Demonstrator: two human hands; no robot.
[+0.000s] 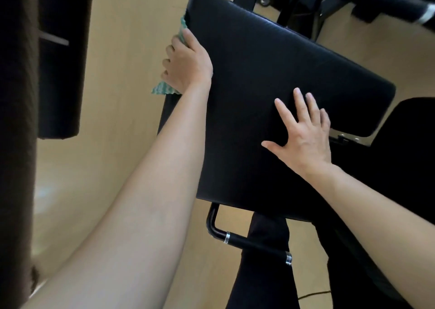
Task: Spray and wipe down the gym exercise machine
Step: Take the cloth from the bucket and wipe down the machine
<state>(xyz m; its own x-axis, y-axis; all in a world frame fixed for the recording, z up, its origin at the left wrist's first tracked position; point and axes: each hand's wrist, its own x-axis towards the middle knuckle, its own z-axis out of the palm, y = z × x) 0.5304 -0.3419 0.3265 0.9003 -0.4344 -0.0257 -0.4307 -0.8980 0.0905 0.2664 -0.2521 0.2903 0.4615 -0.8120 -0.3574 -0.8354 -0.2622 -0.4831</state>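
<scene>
Cloth [162,89], green-and-white and crinkled, is bunched in the gripping left hand [187,61] against the left edge of the broad, smooth black pad [259,73]. The right hand [303,134] lies flat on the pad, fingers spread. A bent black tube handle [247,240] with chrome rings sits below.

surface: pale wood-grain floor [131,14] | on it: black exercise machine [270,77], feet not clearly seen | lying on it: thin dark cable [313,294] near bottom edge
</scene>
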